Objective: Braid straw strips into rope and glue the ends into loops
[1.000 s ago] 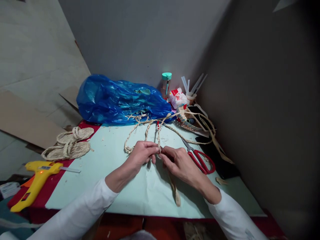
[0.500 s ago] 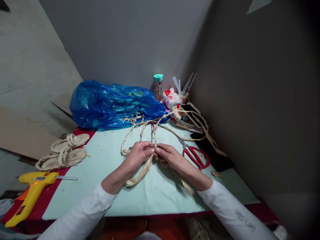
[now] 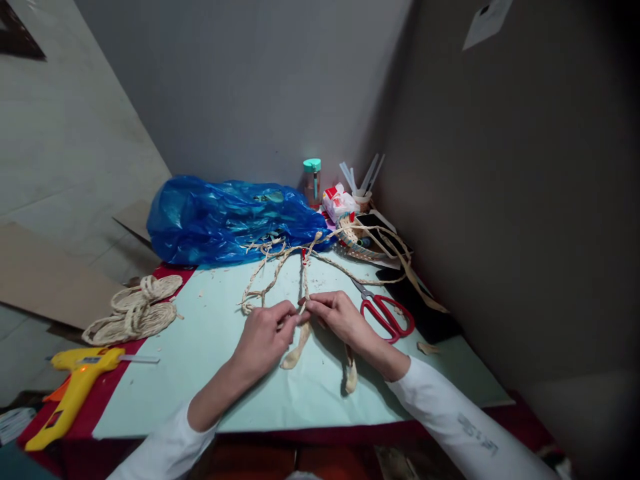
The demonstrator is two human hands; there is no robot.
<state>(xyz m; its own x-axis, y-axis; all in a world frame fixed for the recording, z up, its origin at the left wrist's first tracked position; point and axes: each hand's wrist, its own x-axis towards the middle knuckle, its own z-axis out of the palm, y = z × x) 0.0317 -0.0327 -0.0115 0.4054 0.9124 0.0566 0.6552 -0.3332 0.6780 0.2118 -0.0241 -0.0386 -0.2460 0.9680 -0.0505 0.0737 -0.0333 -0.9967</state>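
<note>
The left hand (image 3: 261, 339) has drawn back, apparently pinching a strand (image 3: 302, 309); the right hand (image 3: 346, 321) pinches the braid (image 3: 305, 280). That parts them slightly.

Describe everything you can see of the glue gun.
The glue gun lies on its side on red cloth, nozzle left, handle towards the camera. Its body looks like yellow plastic, with a lit orange light and an orange part beside the handle. A translucent stick juts from its rear, over the pale sheet.

We are viewing a dim scene, with glare glinting off the blue bag (image 3: 225, 223), soft shadow pooling beside the right hand (image 3: 343, 321), the braid (image 3: 306, 280) looking slightly soft and darkness swallowing the right edge.
</note>
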